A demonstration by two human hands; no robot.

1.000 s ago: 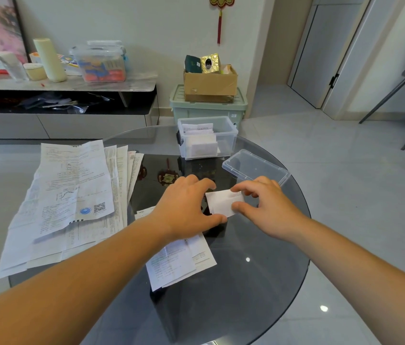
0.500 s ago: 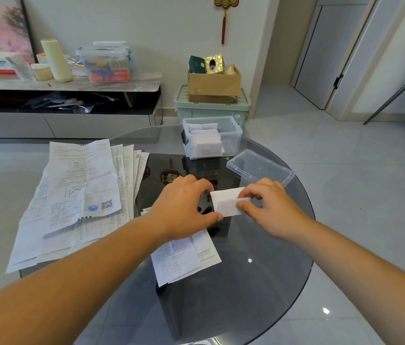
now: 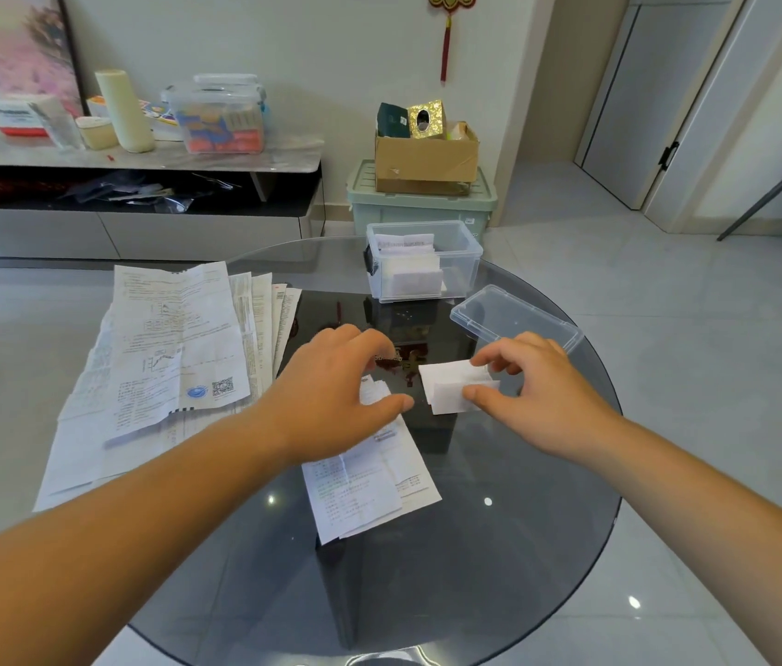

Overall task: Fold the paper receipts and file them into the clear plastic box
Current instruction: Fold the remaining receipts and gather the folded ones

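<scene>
White folded receipt (image 3: 449,387) pinched in the grip of the right hand (image 3: 540,394); left hand (image 3: 331,398) palm-down, loosely spread.

The table (image 3: 427,598) lies open along its near edge; clear plastic box (image 3: 427,281) and lid (image 3: 514,314) block the far edge, papers (image 3: 163,358) the left.

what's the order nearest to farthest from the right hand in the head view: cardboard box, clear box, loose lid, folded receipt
1. folded receipt, pinched in the right hand
2. loose lid, just behind the hand
3. clear box, farther back, left of the lid
4. cardboard box, far back, behind the clear box
</scene>
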